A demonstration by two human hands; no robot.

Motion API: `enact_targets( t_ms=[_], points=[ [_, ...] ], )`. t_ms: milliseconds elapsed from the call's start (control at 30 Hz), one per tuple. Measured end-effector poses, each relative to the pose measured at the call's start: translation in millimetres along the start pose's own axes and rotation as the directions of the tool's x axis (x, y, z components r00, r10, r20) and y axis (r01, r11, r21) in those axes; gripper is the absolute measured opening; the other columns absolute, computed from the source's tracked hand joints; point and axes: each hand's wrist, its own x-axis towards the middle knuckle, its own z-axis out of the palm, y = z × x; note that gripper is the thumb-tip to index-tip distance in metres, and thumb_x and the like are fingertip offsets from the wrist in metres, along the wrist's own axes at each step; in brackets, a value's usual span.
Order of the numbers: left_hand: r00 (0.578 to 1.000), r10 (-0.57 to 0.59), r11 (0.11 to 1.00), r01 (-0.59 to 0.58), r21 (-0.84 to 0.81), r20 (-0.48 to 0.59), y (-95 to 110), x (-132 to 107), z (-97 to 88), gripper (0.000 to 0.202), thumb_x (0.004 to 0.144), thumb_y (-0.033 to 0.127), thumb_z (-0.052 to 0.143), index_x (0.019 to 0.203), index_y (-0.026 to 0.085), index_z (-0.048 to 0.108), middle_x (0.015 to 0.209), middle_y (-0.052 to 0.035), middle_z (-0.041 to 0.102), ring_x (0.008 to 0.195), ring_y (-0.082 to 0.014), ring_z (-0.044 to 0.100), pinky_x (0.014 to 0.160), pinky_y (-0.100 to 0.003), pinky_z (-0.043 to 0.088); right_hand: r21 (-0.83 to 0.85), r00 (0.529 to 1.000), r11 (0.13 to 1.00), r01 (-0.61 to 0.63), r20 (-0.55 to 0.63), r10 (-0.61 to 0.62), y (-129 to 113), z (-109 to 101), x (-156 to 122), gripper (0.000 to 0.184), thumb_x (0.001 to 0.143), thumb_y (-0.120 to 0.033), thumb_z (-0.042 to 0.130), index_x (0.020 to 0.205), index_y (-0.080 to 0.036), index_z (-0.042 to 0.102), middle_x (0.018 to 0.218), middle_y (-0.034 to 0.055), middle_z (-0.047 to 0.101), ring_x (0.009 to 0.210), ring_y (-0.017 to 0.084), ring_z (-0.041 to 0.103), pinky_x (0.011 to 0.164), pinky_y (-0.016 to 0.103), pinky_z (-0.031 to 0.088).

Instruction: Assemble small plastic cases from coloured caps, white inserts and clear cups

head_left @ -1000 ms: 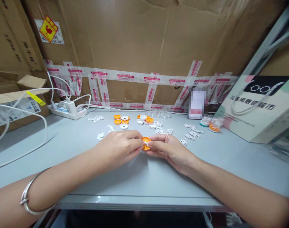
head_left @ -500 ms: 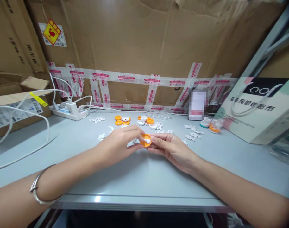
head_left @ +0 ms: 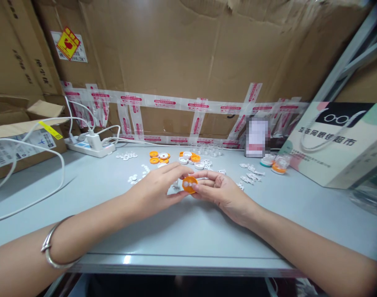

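Observation:
Both hands hold one round orange plastic cap [head_left: 186,189] above the table, its hollow side tilted toward me. Small white gear-like parts [head_left: 190,185] sit inside it. My left hand [head_left: 159,183] grips the cap's left rim between thumb and fingers. From the right, my right hand [head_left: 224,192] pinches the rim, its thumb at the white parts. Behind the hands lie orange caps [head_left: 154,154] and white caps [head_left: 199,165]. White flat pieces [head_left: 252,177] are scattered to the right, and small white discs [head_left: 133,179] to the left.
Clear plastic cups [head_left: 208,149] stand at the back of the grey table [head_left: 188,231]. Lidded pieces [head_left: 278,167] are near a paper bag [head_left: 327,144] on the right. A power strip [head_left: 92,148] and white cables lie left, beside an open cardboard box [head_left: 24,140].
The orange cap has turned to face me more openly. My right thumb has shifted down onto its rim, and the left fingers have moved up along its top edge.

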Motion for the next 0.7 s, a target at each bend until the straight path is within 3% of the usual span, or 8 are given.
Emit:
enact_targets(
  t_ms=[200,333,700],
  points=[
    [0.998,0.049,0.999,-0.048,-0.007,0.043,4.2,1.0,2.0,0.030,0.083,0.017,0.051,0.112,0.020,0.054,0.093,-0.0055,0.056,0.084,-0.0149,0.054,0.075,-0.028,0.046,-0.090,0.999,0.996,0.020,-0.041,-0.024,2.9,3.0,1.1,0.031,0.067,-0.030,0.072,0.094,-0.017,0.061,0.083,0.0037,0.071,0.075,0.012,0.065,0.078,0.027,0.049],
    [0.998,0.031,0.999,-0.031,0.011,0.051,7.0,1.8,0.9,0.027,0.083,0.017,0.052,0.109,0.016,0.056,0.091,-0.0065,0.055,0.081,-0.0152,0.054,0.074,-0.028,0.046,-0.070,0.999,0.997,0.024,-0.044,-0.027,2.2,5.5,0.7,0.028,0.067,-0.029,0.072,0.090,-0.016,0.061,0.083,0.0036,0.070,0.075,0.011,0.064,0.077,0.025,0.049],
    [0.999,0.024,0.999,-0.022,-0.050,0.039,-1.7,2.0,-0.1,0.029,0.081,0.016,0.054,0.109,0.021,0.056,0.094,-0.0045,0.057,0.086,-0.0147,0.055,0.077,-0.027,0.046,0.013,1.000,1.000,-0.002,-0.019,0.002,0.5,2.7,-0.1,0.025,0.068,-0.028,0.071,0.091,-0.017,0.066,0.087,0.0030,0.070,0.076,0.011,0.065,0.079,0.026,0.051]
  ],
)
